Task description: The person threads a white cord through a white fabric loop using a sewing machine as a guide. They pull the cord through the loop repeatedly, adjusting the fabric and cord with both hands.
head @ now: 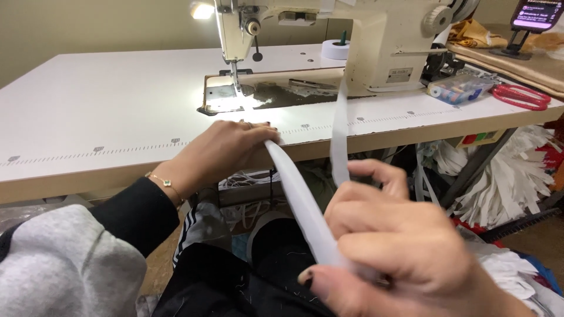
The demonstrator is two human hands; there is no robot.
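Observation:
A white fabric strip [302,205] runs from the lit needle area of the cream sewing machine [376,41] over the table's front edge and down to my lap. My left hand [220,152] rests at the table edge, fingers closed on the strip's upper part. My right hand [388,252], blurred and close to the camera, grips the strip's lower end. A second length of white strip [339,126] rises from my right hand to a white roll [336,50] on the machine bed.
The white table [117,94] has a ruler scale printed along its front. At the right lie red scissors [523,95], a clear box of thread spools [461,88] and a phone on a stand [531,17]. White fabric scraps [511,176] pile under the table.

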